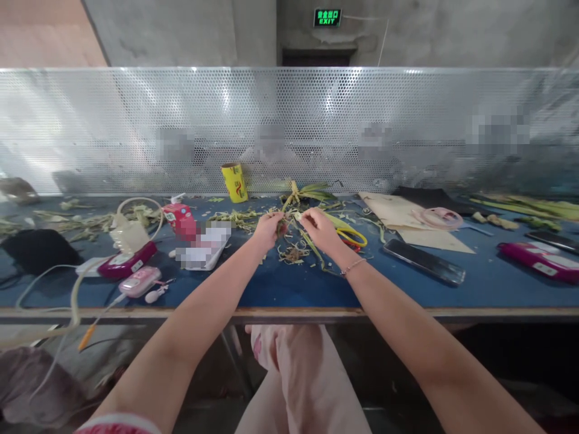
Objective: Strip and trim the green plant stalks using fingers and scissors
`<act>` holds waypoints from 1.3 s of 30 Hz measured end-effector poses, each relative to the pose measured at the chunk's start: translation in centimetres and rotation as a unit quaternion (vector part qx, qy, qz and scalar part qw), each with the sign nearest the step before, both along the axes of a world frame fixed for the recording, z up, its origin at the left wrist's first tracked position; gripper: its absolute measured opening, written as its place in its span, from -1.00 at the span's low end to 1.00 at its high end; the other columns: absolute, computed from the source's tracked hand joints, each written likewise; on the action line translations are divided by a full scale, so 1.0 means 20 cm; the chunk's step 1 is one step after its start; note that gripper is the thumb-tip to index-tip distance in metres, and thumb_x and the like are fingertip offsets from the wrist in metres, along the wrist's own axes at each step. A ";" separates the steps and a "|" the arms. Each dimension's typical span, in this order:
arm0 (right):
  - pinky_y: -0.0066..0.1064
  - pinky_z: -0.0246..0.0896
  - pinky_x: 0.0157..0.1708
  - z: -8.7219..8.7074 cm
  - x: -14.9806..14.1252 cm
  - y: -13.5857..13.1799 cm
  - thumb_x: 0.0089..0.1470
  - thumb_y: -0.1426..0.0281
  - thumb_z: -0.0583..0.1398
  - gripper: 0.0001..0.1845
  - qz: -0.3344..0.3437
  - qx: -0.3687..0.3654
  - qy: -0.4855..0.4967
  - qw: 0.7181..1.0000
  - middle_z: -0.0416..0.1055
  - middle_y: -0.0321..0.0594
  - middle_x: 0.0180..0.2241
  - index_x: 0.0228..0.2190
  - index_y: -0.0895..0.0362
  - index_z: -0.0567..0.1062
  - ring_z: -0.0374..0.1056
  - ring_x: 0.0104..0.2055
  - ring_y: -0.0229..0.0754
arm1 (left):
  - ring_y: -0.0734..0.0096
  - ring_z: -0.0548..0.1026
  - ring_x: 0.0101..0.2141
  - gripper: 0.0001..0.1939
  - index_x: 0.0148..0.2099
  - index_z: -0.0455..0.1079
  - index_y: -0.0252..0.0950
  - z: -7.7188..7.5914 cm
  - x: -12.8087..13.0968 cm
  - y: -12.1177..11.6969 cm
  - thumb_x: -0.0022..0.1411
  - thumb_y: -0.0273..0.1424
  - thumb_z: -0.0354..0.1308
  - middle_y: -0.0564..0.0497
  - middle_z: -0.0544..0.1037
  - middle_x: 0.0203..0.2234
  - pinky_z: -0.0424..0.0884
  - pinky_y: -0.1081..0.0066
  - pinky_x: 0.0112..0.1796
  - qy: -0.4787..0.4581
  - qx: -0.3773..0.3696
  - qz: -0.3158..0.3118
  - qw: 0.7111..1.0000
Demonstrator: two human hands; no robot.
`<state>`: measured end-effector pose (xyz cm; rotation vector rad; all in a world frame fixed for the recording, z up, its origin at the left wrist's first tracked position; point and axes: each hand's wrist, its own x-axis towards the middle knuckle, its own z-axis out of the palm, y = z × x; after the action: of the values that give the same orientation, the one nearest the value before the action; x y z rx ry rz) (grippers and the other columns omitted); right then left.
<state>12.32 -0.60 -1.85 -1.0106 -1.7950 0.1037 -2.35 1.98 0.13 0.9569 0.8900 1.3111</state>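
Rest no weight on the near edge of the desk [298, 314], lower centre. Work above the scraps [293, 253], mid-frame. Hold the right wrist clear of the yellow-handled scissors [351, 236], right of centre. Left hand [269, 231]: grip pinched on a plant piece [282, 226], frame centre; steady it. Right hand [320, 226]: fingertips bunched nearby; whether they grasp anything cannot be told. Light, short finger movements should suit the thin material. Avoid disturbing the leaf bundle [316, 193] beyond.

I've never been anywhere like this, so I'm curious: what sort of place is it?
Probably a workshop or small factory: a green exit sign shines high up, a perforated metal screen backs a long blue worktable, and plant scraps lie scattered on it.
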 end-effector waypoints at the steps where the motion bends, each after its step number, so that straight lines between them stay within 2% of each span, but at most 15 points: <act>1: -0.39 0.11 -0.33 -0.01 0.00 0.00 0.06 0.35 0.05 -0.82 0.014 0.010 -0.026 1.000 0.27 -0.22 -0.43 -0.46 0.17 0.39 0.18 -0.39 -0.26 | 0.63 0.31 -0.69 -0.91 -0.45 0.25 -0.34 0.00 -0.01 0.01 0.04 -0.49 0.13 0.12 0.33 -0.65 0.32 0.52 -0.56 -0.012 0.006 0.022 1.000; 3: -0.38 0.13 -0.27 -0.03 -0.02 0.00 0.05 0.41 0.08 -0.83 0.073 0.010 -0.107 0.991 0.29 -0.20 -0.41 -0.48 0.17 0.45 0.21 -0.35 -0.25 | 0.62 0.33 -0.67 -0.89 -0.44 0.21 -0.33 0.00 -0.04 0.05 0.07 -0.49 0.11 0.14 0.31 -0.67 0.34 0.51 -0.53 -0.036 0.009 0.058 0.998; 5: -0.34 0.14 -0.19 -0.06 -0.04 0.02 0.02 0.45 0.13 -0.86 0.137 -0.001 -0.193 0.972 0.32 -0.18 -0.37 -0.45 0.16 0.51 0.24 -0.27 -0.23 | 0.62 0.33 -0.66 -0.88 -0.45 0.19 -0.32 0.00 -0.06 0.08 0.08 -0.49 0.09 0.16 0.29 -0.69 0.34 0.51 -0.50 -0.051 0.018 0.067 0.996; 7: -0.31 0.15 -0.16 -0.09 -0.06 0.03 0.01 0.45 0.15 -0.85 0.163 -0.008 -0.240 0.957 0.34 -0.15 -0.33 -0.39 0.14 0.54 0.25 -0.24 -0.20 | 0.64 0.31 -0.67 -0.85 -0.48 0.18 -0.32 -0.01 -0.07 0.11 0.06 -0.49 0.10 0.16 0.28 -0.69 0.33 0.52 -0.50 -0.052 0.036 0.075 0.995; 12: -0.26 0.18 -0.12 -0.13 -0.08 0.04 0.00 0.45 0.16 -0.83 0.151 -0.009 -0.257 0.955 0.33 -0.10 -0.30 -0.36 0.16 0.56 0.26 -0.21 -0.17 | 0.64 0.31 -0.65 -0.88 -0.50 0.21 -0.34 -0.02 -0.08 0.15 0.03 -0.54 0.08 0.13 0.31 -0.64 0.31 0.53 -0.50 -0.022 0.070 0.114 0.991; 16: -0.27 0.18 -0.10 -0.11 -0.07 0.01 -0.07 0.55 0.14 -0.77 0.156 -0.022 -0.268 0.951 0.32 -0.10 -0.27 -0.33 0.17 0.54 0.26 -0.19 -0.17 | 0.64 0.30 -0.64 -0.88 -0.49 0.21 -0.32 -0.03 -0.08 0.16 -0.03 -0.56 0.11 0.14 0.30 -0.65 0.30 0.53 -0.50 -0.013 0.071 0.128 0.989; 20: -0.30 0.18 -0.11 -0.09 -0.07 -0.02 -0.16 0.62 0.12 -0.65 0.144 -0.030 -0.292 0.945 0.30 -0.10 -0.25 -0.26 0.19 0.48 0.25 -0.18 -0.17 | 0.63 0.29 -0.64 -0.90 -0.49 0.21 -0.33 -0.03 -0.07 0.16 0.00 -0.57 0.07 0.13 0.29 -0.64 0.30 0.51 -0.50 0.005 0.077 0.127 0.989; 26: -0.31 0.18 -0.14 -0.09 -0.07 0.00 -0.04 0.54 0.11 -0.79 0.162 -0.034 -0.319 0.933 0.33 -0.10 -0.27 -0.32 0.18 0.49 0.27 -0.21 -0.17 | 0.63 0.31 -0.61 -0.90 -0.48 0.20 -0.33 -0.03 -0.07 0.14 0.04 -0.55 0.05 0.12 0.30 -0.60 0.32 0.50 -0.46 0.015 0.081 0.115 0.990; 31: -0.33 0.17 -0.16 -0.12 -0.08 0.03 0.04 0.51 0.08 -0.77 0.154 -0.012 -0.350 0.924 0.38 -0.10 -0.28 -0.31 0.16 0.53 0.29 -0.22 -0.17 | 0.62 0.30 -0.61 -0.89 -0.50 0.20 -0.32 -0.03 -0.06 0.13 -0.02 -0.54 0.09 0.12 0.31 -0.60 0.32 0.49 -0.46 0.023 0.082 0.118 0.989; 35: -0.35 0.15 -0.22 -0.13 -0.10 0.04 0.04 0.50 0.10 -0.80 0.128 -0.009 -0.342 0.931 0.39 -0.09 -0.34 -0.36 0.16 0.53 0.29 -0.26 -0.18 | 0.63 0.31 -0.60 -0.89 -0.50 0.20 -0.33 -0.02 -0.06 0.12 -0.05 -0.55 0.10 0.12 0.31 -0.61 0.33 0.50 -0.45 0.021 0.070 0.118 0.990; 39: -0.36 0.14 -0.21 -0.12 -0.11 0.02 0.02 0.53 0.10 -0.83 0.125 -0.017 -0.316 0.940 0.37 -0.12 -0.36 -0.42 0.18 0.50 0.27 -0.28 -0.21 | 0.63 0.31 -0.61 -0.90 -0.51 0.20 -0.33 -0.02 -0.06 0.11 -0.08 -0.58 0.07 0.11 0.30 -0.64 0.32 0.51 -0.45 -0.008 0.076 0.086 0.993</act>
<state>10.14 -0.12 -4.22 -0.8903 -2.5149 -0.0429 -3.56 4.17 -0.17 1.0031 0.8842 1.5502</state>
